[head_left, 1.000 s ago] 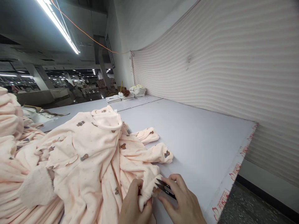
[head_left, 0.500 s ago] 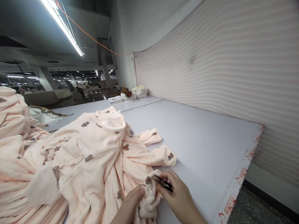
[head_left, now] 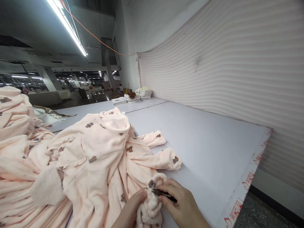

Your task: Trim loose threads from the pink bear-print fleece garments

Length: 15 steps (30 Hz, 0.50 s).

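Small black thread snips (head_left: 164, 194) are gripped in my right hand (head_left: 184, 202), with their blades over bunched pink fleece cloth (head_left: 150, 209). My left hand (head_left: 133, 205) pinches that same cloth from the left, its thumb close to the blade tips. A brown bear print shows just above the tips; whether the blades touch a thread cannot be made out. Directly left and behind lies a pale pink fleece garment (head_left: 97, 152) with bear prints, neckline toward the far side. Its sleeve (head_left: 167, 158) stretches right across the table.
More pink fleece garments (head_left: 14, 117) are heaped at the left. Stacks of folded white cloth (head_left: 143, 92) stand at the far end of the grey table (head_left: 199, 152). A striped sheet (head_left: 213, 69) hangs along the right side.
The snips have moved slightly left and down, onto the bunched cloth near my left thumb. The whole view has shifted a little, and both hands keep their hold.
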Available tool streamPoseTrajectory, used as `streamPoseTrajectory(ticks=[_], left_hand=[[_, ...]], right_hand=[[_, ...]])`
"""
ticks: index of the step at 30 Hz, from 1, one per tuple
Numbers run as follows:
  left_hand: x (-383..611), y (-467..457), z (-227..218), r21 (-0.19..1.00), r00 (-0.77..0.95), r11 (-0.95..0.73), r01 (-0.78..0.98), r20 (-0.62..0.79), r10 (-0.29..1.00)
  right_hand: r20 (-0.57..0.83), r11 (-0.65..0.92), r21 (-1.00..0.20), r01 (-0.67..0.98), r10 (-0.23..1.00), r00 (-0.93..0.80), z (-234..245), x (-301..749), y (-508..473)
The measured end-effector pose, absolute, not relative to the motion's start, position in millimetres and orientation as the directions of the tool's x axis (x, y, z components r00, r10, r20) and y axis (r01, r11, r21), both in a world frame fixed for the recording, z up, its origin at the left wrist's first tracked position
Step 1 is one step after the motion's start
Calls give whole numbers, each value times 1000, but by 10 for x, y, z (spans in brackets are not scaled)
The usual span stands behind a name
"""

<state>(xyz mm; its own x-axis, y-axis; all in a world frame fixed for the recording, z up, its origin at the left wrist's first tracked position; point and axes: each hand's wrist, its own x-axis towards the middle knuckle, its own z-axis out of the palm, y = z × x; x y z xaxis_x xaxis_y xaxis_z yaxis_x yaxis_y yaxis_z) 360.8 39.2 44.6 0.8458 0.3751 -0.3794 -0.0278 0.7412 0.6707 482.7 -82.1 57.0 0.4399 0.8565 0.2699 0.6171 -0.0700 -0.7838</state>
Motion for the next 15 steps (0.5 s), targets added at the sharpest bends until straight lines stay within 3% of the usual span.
streamPoseTrajectory(ticks=[4,7,10,12,13,15], left_hand=[[3621,427,338,687,879,726,-29,-329,345],[3610,511,221,805,894,591,43,-296,337],[3583,599,193,945,878,285,161,-269,395],[3571,614,255,978,870,-65,201,-147,471],[3571,602,301,942,881,-275,192,-42,471],[3594,543,385,783,920,-615,93,169,354]], right_hand=[[283,-38,-818,573,842,460,522,4799,-795],[299,26,-865,501,828,474,447,4814,-801],[263,30,-924,381,773,577,363,5011,-824],[229,4,-955,296,644,730,300,5282,-804],[211,-7,-966,259,561,801,267,5444,-776],[173,-24,-978,207,458,872,200,5759,-687]])
